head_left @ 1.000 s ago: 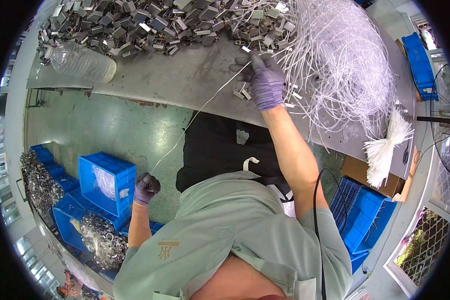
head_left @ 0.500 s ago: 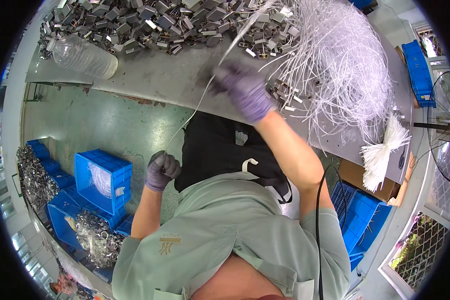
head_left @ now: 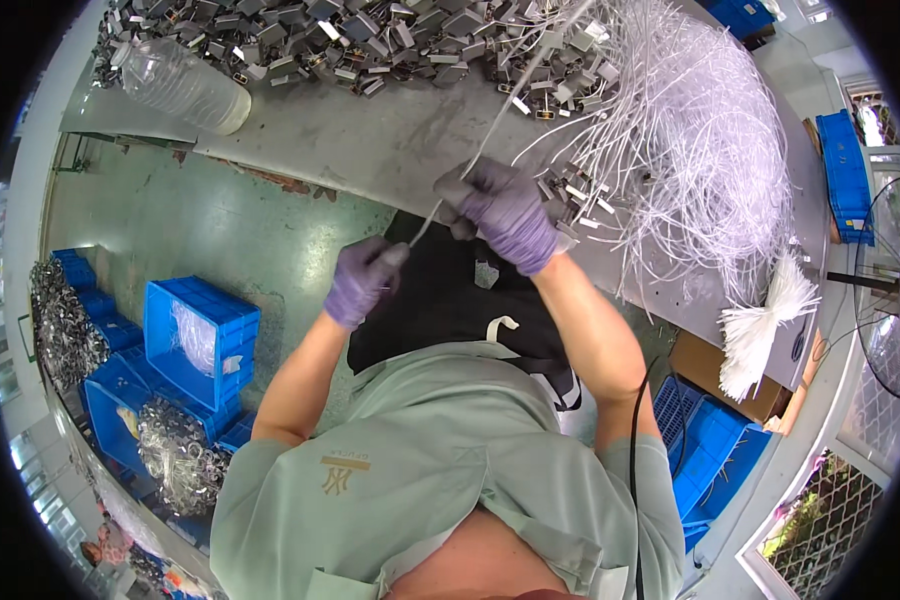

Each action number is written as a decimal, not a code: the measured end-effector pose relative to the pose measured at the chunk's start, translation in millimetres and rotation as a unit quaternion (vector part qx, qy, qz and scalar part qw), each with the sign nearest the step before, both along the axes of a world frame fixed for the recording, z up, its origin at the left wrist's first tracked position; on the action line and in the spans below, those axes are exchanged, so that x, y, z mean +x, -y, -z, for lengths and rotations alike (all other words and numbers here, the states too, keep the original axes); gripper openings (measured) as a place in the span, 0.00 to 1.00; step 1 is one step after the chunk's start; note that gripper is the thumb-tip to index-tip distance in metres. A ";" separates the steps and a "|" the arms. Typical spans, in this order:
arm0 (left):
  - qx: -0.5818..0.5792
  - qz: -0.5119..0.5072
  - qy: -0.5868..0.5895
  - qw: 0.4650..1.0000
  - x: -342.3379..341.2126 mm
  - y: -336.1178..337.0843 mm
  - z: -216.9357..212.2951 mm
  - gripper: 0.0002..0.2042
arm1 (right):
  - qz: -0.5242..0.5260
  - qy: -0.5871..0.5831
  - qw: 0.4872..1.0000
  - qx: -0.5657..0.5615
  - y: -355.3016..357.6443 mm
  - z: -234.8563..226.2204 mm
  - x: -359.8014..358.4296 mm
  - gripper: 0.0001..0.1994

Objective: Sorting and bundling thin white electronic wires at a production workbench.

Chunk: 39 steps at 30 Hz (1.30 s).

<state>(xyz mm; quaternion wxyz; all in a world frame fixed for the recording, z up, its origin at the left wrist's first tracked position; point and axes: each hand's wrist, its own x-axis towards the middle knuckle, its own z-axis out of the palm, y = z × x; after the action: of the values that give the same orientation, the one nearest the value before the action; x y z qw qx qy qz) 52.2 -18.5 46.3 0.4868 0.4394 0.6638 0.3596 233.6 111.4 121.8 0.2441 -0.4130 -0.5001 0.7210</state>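
I see left hand (head_left: 366, 279) and right hand (head_left: 502, 212) gripping a thin white cord (head_left: 426, 223) slanting forward-right; leftward, a blue plastic crate (head_left: 234, 339) holds clear plastic (head_left: 194, 338).

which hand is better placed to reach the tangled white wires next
Probably the right hand: it appears nearer the tangled white wires on the gray worktable. The left hand is farther left; both seem to hold one wire.

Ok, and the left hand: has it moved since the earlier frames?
Yes. Against the blue crate on the left, the left hand has moved rightward and up the picture, away from the crate and closer to the grey workbench.
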 end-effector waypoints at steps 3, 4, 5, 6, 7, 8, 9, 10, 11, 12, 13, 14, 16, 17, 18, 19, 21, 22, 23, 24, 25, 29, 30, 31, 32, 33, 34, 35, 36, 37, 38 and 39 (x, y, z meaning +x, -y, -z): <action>0.038 -0.023 0.048 0.998 14.2 -6.0 1.1 0.25 | 0.005 0.029 1.000 0.003 5.7 2.4 1.1 0.12; 0.074 -0.018 0.053 0.996 14.2 -9.1 6.2 0.28 | 0.018 0.035 0.999 0.003 9.7 6.8 0.4 0.12; 0.071 -0.019 0.052 0.996 15.5 -12.7 7.3 0.28 | 0.016 0.034 0.999 -0.001 12.6 10.6 0.5 0.12; 0.062 -0.038 0.089 0.993 19.8 -19.8 4.7 0.29 | 0.008 0.051 0.999 -0.003 14.3 15.0 1.5 0.12; 0.056 -0.061 0.125 0.989 23.6 -27.5 2.1 0.30 | -0.005 0.066 0.998 -0.002 14.6 18.1 1.7 0.12; 0.050 -0.065 0.156 0.984 26.3 -35.5 2.3 0.31 | -0.007 0.067 0.998 -0.002 15.4 24.7 2.3 0.12; 0.050 -0.065 0.158 0.984 30.4 -41.1 1.5 0.31 | 0.017 0.051 0.999 0.002 16.9 29.2 2.9 0.12; 0.056 -0.057 0.181 0.980 35.0 -46.4 0.3 0.31 | 0.042 0.037 0.998 0.006 17.3 31.7 4.5 0.12; 0.063 -0.049 0.204 0.976 39.6 -52.2 -1.5 0.32 | 0.042 0.039 0.998 0.007 14.7 31.9 8.9 0.12; 0.063 -0.047 0.206 0.975 44.3 -60.5 -6.6 0.32 | 0.066 0.056 0.995 0.046 8.9 28.1 15.2 0.13; 0.069 -0.003 0.215 0.974 48.0 -68.4 -15.9 0.31 | 0.089 0.073 0.990 0.085 1.9 25.8 23.4 0.13; 0.076 0.047 0.223 0.971 52.4 -76.5 -23.1 0.31 | 0.048 0.102 0.878 0.465 -16.6 66.0 44.9 0.16; 0.127 0.045 0.185 0.973 54.1 -82.8 -17.8 0.30 | 0.128 0.180 0.973 0.063 -41.1 29.8 57.3 0.18; 0.176 0.049 0.144 0.972 55.7 -86.3 -16.7 0.30 | 0.120 0.251 0.951 0.133 -59.1 35.0 79.7 0.18; 0.176 0.086 0.094 0.976 47.1 -88.0 -14.7 0.28 | 0.117 0.321 0.906 0.252 -86.3 61.2 116.9 0.17; 0.179 0.086 0.096 0.975 39.9 -84.6 -6.5 0.28 | 0.168 0.389 0.866 0.266 -99.7 61.1 133.7 0.17; 0.192 0.028 0.083 0.977 25.2 -71.8 16.9 0.27 | 0.260 0.365 0.873 0.192 -100.0 24.3 121.4 0.18; 0.194 0.030 0.085 0.977 16.9 -66.3 22.1 0.27 | 0.258 0.310 0.894 0.193 -101.1 19.1 116.6 0.18; 0.131 0.038 0.076 0.988 7.5 -59.6 26.2 0.23 | 0.255 0.253 0.913 0.193 -101.8 15.7 107.8 0.18; 0.068 0.048 0.066 0.994 0.5 -52.1 30.6 0.20 | 0.211 0.235 0.930 0.188 -102.7 13.4 93.9 0.19; 0.070 0.049 0.066 0.994 -3.5 -45.1 36.0 0.20 | 0.166 0.216 0.945 0.183 -106.6 11.9 75.4 0.19; 0.026 0.007 0.074 0.997 -14.5 -15.9 42.9 0.17 | 0.140 0.267 0.936 0.181 -142.2 20.3 3.2 0.20; 0.010 -0.008 0.089 0.996 -17.5 -11.7 43.4 0.17 | 0.146 0.264 0.936 0.182 -160.7 36.0 -3.7 0.20; 0.013 0.000 0.086 0.996 -20.2 -9.8 42.3 0.17 | 0.075 0.409 0.814 0.406 -180.2 57.2 -7.4 0.20; -0.001 -0.013 0.098 0.995 -23.8 -6.5 41.0 0.17 | -0.006 0.517 0.619 0.591 -192.2 68.6 -12.8 0.21; -0.015 -0.030 0.113 0.993 -27.0 -2.4 41.2 0.18 | -0.003 0.516 0.620 0.592 -195.5 66.9 -19.4 0.21; -0.012 -0.036 0.118 0.992 -32.2 -0.7 45.2 0.19 | 0.043 0.510 0.701 0.497 -198.7 65.1 -24.3 0.20; -0.010 -0.031 0.117 0.993 -38.1 -3.6 46.8 0.19 | 0.089 0.495 0.769 0.394 -201.8 62.8 -24.9 0.20; -0.016 -0.037 0.131 0.991 -42.6 -3.4 48.1 0.19 | 0.017 0.452 0.799 0.397 -195.1 56.6 -20.1 0.19; -0.022 -0.039 0.145 0.988 -44.1 -4.6 48.0 0.19 | 0.016 0.453 0.798 0.397 -187.9 51.9 -13.3 0.19; -0.022 -0.037 0.147 0.988 -44.5 -9.6 47.4 0.19 | 0.059 0.379 0.853 0.354 -180.5 47.2 -5.4 0.19; -0.013 -0.027 0.139 0.990 -45.4 -18.6 44.6 0.20 | 0.100 0.301 0.897 0.308 -170.9 42.0 4.0 0.18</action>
<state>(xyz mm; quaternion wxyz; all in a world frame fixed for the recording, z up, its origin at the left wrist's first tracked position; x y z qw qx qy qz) 6.8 0.1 1.7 0.5703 0.3605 0.6062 0.4211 237.7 282.3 79.9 0.2682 -0.5623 -0.7027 0.3436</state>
